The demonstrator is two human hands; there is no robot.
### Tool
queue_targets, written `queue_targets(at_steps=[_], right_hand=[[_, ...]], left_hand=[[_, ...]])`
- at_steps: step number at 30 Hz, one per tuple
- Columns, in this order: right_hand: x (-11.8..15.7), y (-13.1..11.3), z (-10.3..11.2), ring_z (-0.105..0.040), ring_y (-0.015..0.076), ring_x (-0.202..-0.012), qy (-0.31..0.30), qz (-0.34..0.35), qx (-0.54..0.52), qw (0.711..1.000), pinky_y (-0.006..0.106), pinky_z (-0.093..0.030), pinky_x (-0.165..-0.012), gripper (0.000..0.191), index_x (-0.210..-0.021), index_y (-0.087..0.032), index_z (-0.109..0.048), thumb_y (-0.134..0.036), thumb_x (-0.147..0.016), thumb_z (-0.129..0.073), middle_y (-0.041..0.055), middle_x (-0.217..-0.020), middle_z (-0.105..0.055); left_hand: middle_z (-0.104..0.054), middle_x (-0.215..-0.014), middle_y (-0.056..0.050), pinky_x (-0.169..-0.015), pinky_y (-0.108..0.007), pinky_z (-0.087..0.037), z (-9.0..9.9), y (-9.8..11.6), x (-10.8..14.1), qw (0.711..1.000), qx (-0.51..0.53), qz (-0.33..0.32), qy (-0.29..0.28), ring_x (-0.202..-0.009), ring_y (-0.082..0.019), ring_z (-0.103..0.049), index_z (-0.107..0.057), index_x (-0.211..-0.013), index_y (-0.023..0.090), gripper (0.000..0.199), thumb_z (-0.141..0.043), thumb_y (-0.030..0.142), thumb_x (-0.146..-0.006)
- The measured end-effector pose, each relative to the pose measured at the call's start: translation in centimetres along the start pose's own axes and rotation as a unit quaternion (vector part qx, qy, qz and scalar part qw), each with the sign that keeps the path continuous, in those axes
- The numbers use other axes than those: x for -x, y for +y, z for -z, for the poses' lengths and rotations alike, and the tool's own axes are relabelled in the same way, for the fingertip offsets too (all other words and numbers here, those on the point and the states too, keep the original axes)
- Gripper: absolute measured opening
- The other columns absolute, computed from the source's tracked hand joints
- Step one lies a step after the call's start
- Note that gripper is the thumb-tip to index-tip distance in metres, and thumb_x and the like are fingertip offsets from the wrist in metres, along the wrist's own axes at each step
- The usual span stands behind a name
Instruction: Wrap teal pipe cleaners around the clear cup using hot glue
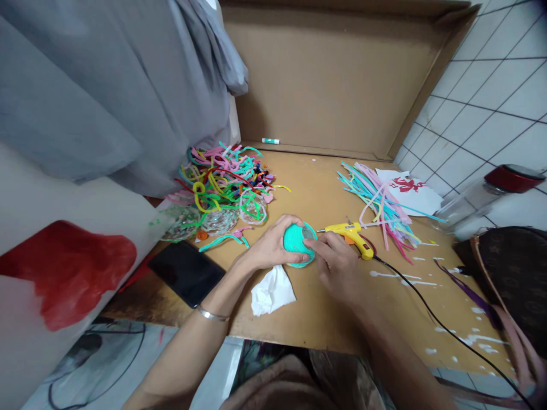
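A round turquoise piece point(294, 238), which looks wound from fuzzy pipe cleaner with a clear, glassy part showing at its right side, is held in my left hand point(272, 240). My left fingers curve over its top and the thumb lies along its lower side. My right hand point(337, 261) has its fingers curled in against the right side of the piece; what they pinch, if anything, is hidden. Just behind the right fingers lies a yellow glue gun point(351, 230), nozzle toward the piece. A crumpled white tissue point(272, 291) lies below my left hand.
Tangled pipe cleaners point(226, 176) and clear plastic pieces point(220, 219) pile up at left, near a black phone point(187, 273). Straight pipe cleaners point(376, 193) lie at right beside a glass bottle point(478, 199) and brown bag point(506, 279). A black cord point(421, 299) crosses the right side.
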State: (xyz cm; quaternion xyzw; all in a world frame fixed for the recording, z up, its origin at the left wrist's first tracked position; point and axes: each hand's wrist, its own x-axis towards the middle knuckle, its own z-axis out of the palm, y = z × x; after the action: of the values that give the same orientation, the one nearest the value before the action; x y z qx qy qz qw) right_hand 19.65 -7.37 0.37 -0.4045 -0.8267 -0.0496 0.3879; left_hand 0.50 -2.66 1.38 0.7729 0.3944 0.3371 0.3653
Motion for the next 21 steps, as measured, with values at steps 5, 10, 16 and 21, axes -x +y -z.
queue_targets(at_steps=[5,10,16,21], right_hand=[[0.04,0.03,-0.13,-0.055,0.0161,-0.074,0.009,-0.003,-0.005,1.0,0.029,-0.044,-0.065,0.03,-0.109,-0.023,-0.068,-0.012,-0.095,-0.044,0.0043,-0.08,-0.059],[0.07,0.0,-0.27,-0.054,0.0165,-0.074,0.008,-0.011,-0.011,1.0,0.03,-0.042,-0.065,0.032,-0.109,-0.025,-0.069,-0.012,-0.094,-0.044,0.0042,-0.08,-0.058],[-0.11,-0.18,-0.13,-0.051,0.0161,-0.071,0.007,-0.001,0.009,1.0,0.03,-0.04,-0.062,0.031,-0.102,-0.023,-0.07,-0.011,-0.095,-0.042,0.004,-0.078,-0.056],[-0.03,-0.24,-0.3,-0.052,0.016,-0.072,0.011,-0.001,-0.001,1.0,0.029,-0.04,-0.064,0.033,-0.105,-0.025,-0.071,-0.011,-0.094,-0.043,0.0037,-0.077,-0.056]], left_hand=[[-0.058,-0.113,-0.005,-0.095,-0.042,-0.048,0.02,-0.13,0.0,1.0,-0.008,-0.008,-0.002,-0.106,-0.025,-0.058,-0.051,-0.113,0.022,0.06,-0.082,0.035,-0.064],[-0.058,-0.114,-0.006,-0.095,-0.041,-0.048,0.17,-0.28,-0.01,1.0,-0.004,-0.022,-0.01,-0.106,-0.025,-0.058,-0.051,-0.114,0.022,0.055,-0.078,0.04,-0.069],[-0.059,-0.118,-0.007,-0.098,-0.04,-0.046,0.19,-0.29,0.2,0.999,0.019,-0.025,-0.006,-0.11,-0.024,-0.056,-0.054,-0.113,0.022,0.035,-0.055,0.048,-0.09],[-0.062,-0.113,-0.007,-0.099,-0.039,-0.047,-0.47,-0.54,0.02,0.998,0.057,-0.003,0.038,-0.107,-0.022,-0.059,-0.057,-0.106,0.022,0.03,-0.041,0.045,-0.097]])
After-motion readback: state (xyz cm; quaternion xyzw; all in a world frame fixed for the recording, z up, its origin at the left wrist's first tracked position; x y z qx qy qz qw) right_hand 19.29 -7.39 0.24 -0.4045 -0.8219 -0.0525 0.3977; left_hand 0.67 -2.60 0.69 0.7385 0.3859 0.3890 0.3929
